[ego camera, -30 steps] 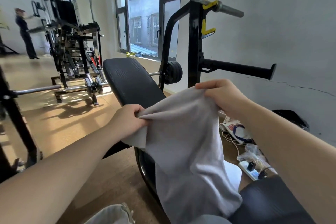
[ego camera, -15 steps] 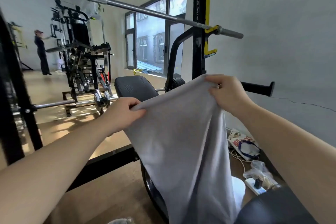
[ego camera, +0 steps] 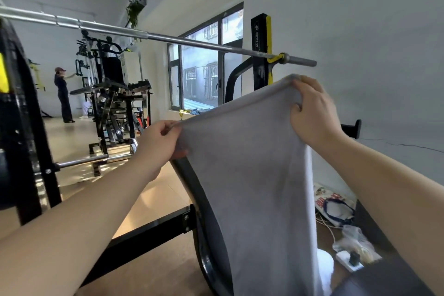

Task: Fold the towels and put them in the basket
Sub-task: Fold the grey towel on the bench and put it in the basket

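A light grey towel point(ego camera: 249, 175) hangs in front of me, held up by its top edge and stretched between both hands. My left hand point(ego camera: 158, 144) pinches the left top corner, lower down. My right hand point(ego camera: 312, 110) grips the right top corner, raised higher, so the top edge slopes up to the right. The towel's lower part drops out of view at the bottom. It hides most of the black bench backrest point(ego camera: 192, 190) behind it. No basket is in view.
A barbell point(ego camera: 168, 37) lies across the rack above the towel, its black and yellow upright point(ego camera: 260, 50) behind my right hand. Bags, cables and a power strip point(ego camera: 348, 259) litter the floor at right. A person point(ego camera: 63, 96) stands by gym machines far left.
Both hands have lifted the towel higher, the right hand more than the left, and the view has tilted up so the barbell and ceiling show more.
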A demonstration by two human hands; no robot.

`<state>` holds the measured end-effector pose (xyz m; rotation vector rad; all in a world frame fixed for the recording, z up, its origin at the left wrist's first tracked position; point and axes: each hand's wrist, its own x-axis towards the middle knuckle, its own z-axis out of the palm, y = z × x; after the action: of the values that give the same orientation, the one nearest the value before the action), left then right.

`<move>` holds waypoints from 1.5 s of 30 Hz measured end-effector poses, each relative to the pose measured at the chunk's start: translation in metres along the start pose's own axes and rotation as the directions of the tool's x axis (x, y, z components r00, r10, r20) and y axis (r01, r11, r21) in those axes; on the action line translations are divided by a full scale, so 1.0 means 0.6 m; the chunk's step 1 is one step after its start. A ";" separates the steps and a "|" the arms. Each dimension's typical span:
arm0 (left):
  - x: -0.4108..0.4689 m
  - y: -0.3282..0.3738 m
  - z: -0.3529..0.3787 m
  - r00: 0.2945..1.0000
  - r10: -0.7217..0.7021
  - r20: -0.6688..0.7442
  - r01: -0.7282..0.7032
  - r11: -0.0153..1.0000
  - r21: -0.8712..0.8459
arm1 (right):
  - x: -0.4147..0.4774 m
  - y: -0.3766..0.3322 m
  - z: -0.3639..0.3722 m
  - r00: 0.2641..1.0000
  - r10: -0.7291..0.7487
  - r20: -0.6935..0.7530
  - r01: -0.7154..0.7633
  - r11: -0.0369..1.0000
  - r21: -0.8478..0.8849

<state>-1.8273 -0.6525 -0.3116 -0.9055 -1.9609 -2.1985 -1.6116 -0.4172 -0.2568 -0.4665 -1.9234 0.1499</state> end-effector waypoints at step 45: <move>0.328 -0.324 -0.008 0.993 -0.019 -0.113 0.067 0.901 0.430 | 0.134 0.086 0.600 0.893 0.213 0.396 -0.106 0.956 -0.274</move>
<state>-2.0727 -0.5551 -0.3946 -0.6670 -2.2958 -1.6707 -1.9533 -0.2983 -0.3457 -0.8161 -2.3429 0.1272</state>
